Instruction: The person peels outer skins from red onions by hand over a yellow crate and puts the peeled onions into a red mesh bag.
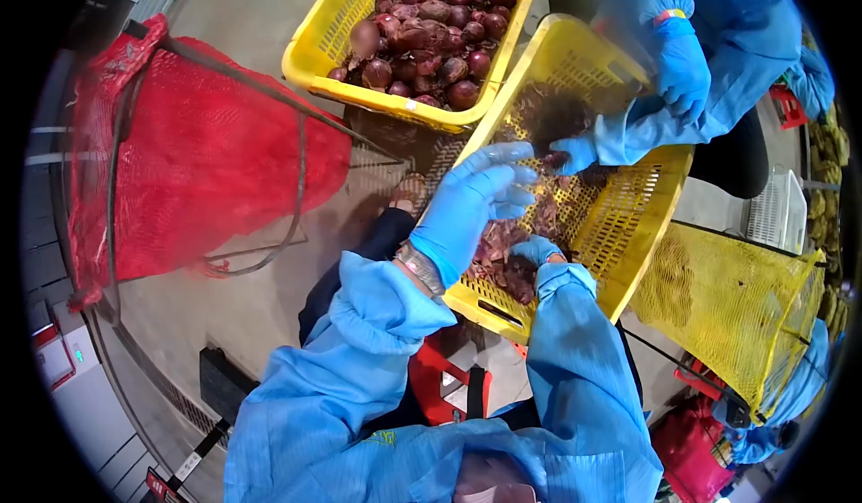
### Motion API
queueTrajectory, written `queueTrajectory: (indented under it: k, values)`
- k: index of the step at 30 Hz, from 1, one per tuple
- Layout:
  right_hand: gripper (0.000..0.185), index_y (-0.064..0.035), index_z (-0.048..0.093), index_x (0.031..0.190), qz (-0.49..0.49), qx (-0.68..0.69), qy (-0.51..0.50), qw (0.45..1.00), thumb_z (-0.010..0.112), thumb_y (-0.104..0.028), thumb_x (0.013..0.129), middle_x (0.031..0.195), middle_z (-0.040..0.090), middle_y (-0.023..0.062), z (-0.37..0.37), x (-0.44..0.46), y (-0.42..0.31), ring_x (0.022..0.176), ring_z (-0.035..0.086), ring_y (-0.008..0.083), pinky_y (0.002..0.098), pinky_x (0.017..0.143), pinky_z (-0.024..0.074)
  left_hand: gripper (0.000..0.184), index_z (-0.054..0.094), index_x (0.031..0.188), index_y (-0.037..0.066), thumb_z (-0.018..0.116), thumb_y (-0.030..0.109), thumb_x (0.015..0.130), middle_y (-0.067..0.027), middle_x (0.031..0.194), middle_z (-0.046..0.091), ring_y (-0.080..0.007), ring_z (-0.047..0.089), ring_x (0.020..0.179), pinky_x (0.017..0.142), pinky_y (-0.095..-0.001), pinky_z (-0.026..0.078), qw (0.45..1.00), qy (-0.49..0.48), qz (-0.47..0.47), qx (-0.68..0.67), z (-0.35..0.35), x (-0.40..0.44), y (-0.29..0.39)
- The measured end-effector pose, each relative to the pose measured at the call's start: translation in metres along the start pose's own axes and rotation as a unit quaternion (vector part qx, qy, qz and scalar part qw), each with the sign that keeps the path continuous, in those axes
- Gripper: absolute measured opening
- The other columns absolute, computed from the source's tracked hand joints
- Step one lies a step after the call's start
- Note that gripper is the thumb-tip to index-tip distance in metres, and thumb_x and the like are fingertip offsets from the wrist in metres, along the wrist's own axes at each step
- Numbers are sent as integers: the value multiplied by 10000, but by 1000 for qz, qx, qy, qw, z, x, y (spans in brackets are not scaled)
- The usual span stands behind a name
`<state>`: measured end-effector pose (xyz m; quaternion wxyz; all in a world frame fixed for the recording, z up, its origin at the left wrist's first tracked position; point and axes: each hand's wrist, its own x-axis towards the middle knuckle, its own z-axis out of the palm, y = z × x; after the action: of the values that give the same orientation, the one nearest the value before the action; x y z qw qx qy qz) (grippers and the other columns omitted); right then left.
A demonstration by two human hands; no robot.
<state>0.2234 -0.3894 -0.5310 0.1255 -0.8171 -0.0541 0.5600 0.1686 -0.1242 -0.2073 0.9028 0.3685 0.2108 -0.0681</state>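
Note:
My left hand point(476, 207), in a blue glove, is raised over the left side of a yellow crate point(628, 233), its fingers apart and nothing between them. Down in the crate's near end is my right hand point(537, 250), also gloved, touching the onion skins point(507, 265); its fingertips are partly hidden, and whether it grips anything is unclear. A co-worker's gloved hand point(575, 154) reaches in at the right over dark onions, and the co-worker's other hand point(684, 76) is above the crate's far right edge.
A second yellow crate point(310, 81) full of red onions point(426, 40) stands ahead. On the left, a red mesh bag point(215, 144) hangs on a metal frame. A yellow mesh bag point(718, 296) and a white basket point(777, 211) are at the right.

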Motion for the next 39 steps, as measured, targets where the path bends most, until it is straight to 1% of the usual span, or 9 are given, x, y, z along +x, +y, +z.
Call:
queueTrajectory:
  k: [2, 6, 12, 16, 22, 26, 29, 36, 39]
  values:
    - [490, -25, 625, 1156, -10, 99, -68, 993, 692, -326, 775, 1035, 673, 136, -8, -12, -12, 870, 649, 248, 359, 755, 517, 387, 524, 1289, 25, 535, 159, 926, -76, 1052, 649, -172, 646, 887, 807, -300, 519, 1000, 10, 5, -4, 1, -1, 4]
    - [537, -96, 521, 1315, -10, 546, -248, 800, 638, -370, 869, 1209, 612, 75, -18, -47, -34, 1064, 584, 247, 466, 875, 495, 351, 550, 1265, 37, 518, 129, 929, -77, 1053, 653, -173, 646, 893, 810, -302, 515, 998, 38, 28, -31, 0, 0, 15]
    - [680, -50, 432, 1411, -230, 585, -203, 751, 632, -383, 853, 1300, 566, 85, -73, -187, -108, 1230, 503, 222, 466, 1020, 406, 351, 557, 1268, 71, 524, 133, 925, -71, 1078, 646, -176, 643, 912, 807, -302, 510, 996, 69, 54, -14, 1, -4, 13]
    - [755, -36, 383, 1431, -305, 647, -60, 697, 684, -326, 802, 1349, 509, 105, -90, -257, -110, 1242, 490, 231, 428, 1056, 392, 333, 566, 1233, 78, 569, 165, 912, -50, 1091, 639, -156, 633, 892, 776, -308, 524, 995, 84, 31, 53, 6, -4, 2]
    - [844, -65, 381, 1432, -425, 581, 213, 661, 777, -185, 696, 1391, 449, 101, -68, -342, -115, 1289, 444, 260, 378, 1109, 343, 797, 244, 1478, 76, 683, 363, 878, -134, 1278, 512, -246, 627, 1003, 769, -371, 566, 959, -191, -169, 123, 36, -22, -34]
    - [529, -70, 545, 1256, -398, 502, 290, 711, 709, -56, 753, 1330, 508, 91, -59, -332, -94, 1226, 485, 216, 360, 1075, 367, 842, 230, 1474, 94, 756, 166, 821, -107, 1365, 441, -224, 495, 1213, 875, -375, 544, 960, -255, -79, 78, 53, -29, -63]
    - [218, -61, 633, 1061, -413, 568, 268, 660, 646, -25, 846, 1180, 606, 73, -68, -343, -107, 1079, 558, 180, 307, 985, 422, 856, 280, 1462, 95, 755, -7, 757, -85, 1372, 422, -182, 450, 1255, 1027, -310, 431, 963, -247, 47, 99, 58, -19, -74]
    - [303, -30, 567, 1218, -359, 740, 209, 529, 597, -83, 921, 1019, 637, 28, -97, -335, -70, 943, 598, 129, 263, 890, 460, 864, 299, 1459, 113, 727, -48, 725, -83, 1398, 394, -196, 415, 1293, 1076, -325, 377, 948, -258, 71, 172, 68, -25, -70]
    - [351, -10, 543, 1266, -338, 591, 357, 640, 573, -87, 925, 1144, 630, 53, -93, -342, -71, 1054, 585, 161, 291, 971, 431, 839, 308, 1455, 115, 706, -50, 735, -54, 1429, 370, -207, 398, 1313, 1075, -328, 385, 968, -234, 17, 84, 67, -24, -72]
